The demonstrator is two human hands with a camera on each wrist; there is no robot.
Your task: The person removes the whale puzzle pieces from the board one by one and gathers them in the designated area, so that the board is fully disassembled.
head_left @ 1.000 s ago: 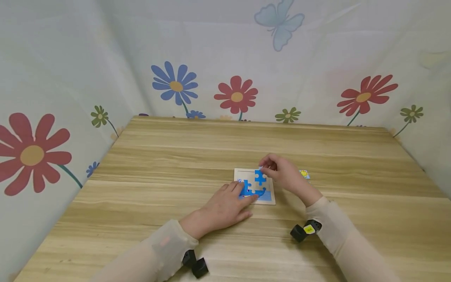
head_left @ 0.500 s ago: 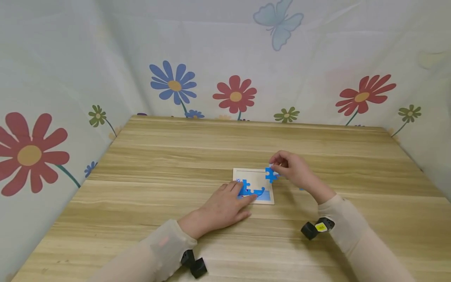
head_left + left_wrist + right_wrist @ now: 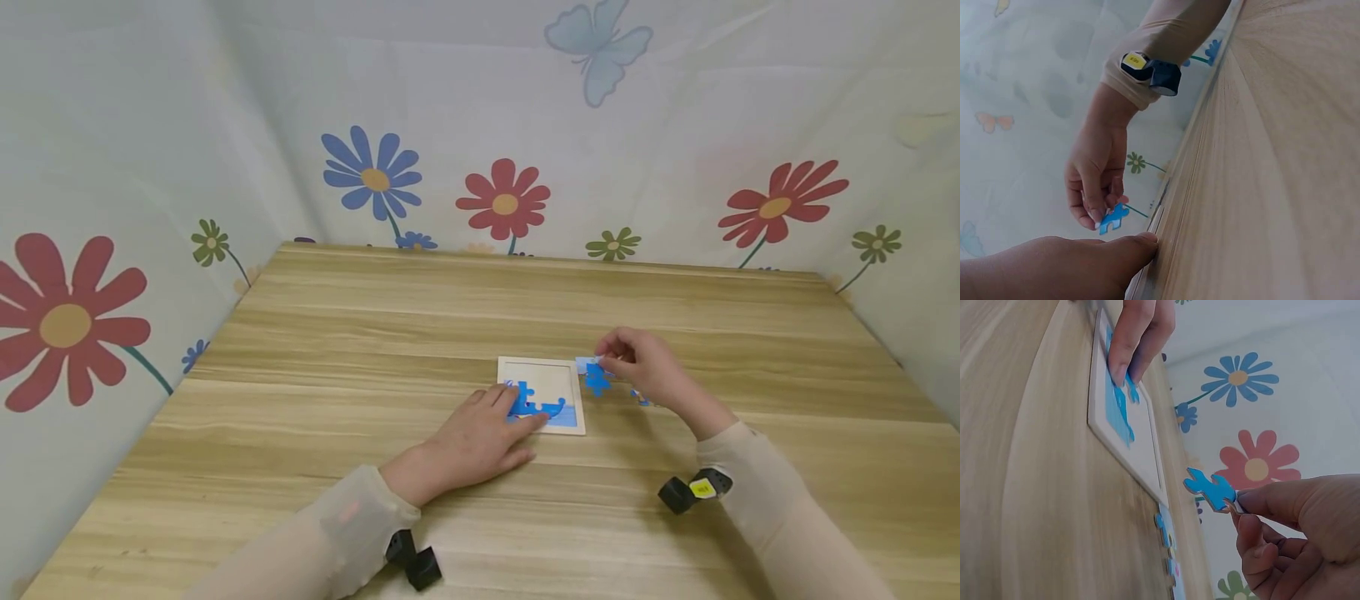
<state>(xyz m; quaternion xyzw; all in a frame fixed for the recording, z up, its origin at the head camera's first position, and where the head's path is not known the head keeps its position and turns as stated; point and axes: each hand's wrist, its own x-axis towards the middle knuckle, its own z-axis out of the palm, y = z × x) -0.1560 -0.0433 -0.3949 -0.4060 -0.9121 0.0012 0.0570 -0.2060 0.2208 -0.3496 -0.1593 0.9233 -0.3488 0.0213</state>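
A blue jigsaw puzzle piece (image 3: 1210, 489) is pinched between the thumb and fingers of my right hand (image 3: 647, 367), held up off the table to the right of the puzzle frame. The shallow wooden puzzle frame (image 3: 540, 361) lies flat, with blue pieces (image 3: 545, 410) fitted along its near and left sides; its upper right part shows bare board. My left hand (image 3: 474, 435) rests over the frame's lower left corner, its extended fingertips pressing on the fitted pieces and hiding some of them.
Loose puzzle pieces (image 3: 1172, 556) lie just right of the frame, partly hidden under my right hand in the head view. The wooden table (image 3: 375, 333) reaches back to a white curtain (image 3: 450, 100) printed with flowers. Each wrist carries a small black camera (image 3: 678, 495).
My right hand has moved right with the blue puzzle piece, from over the frame to beyond its right edge. My left hand has stayed on the frame.
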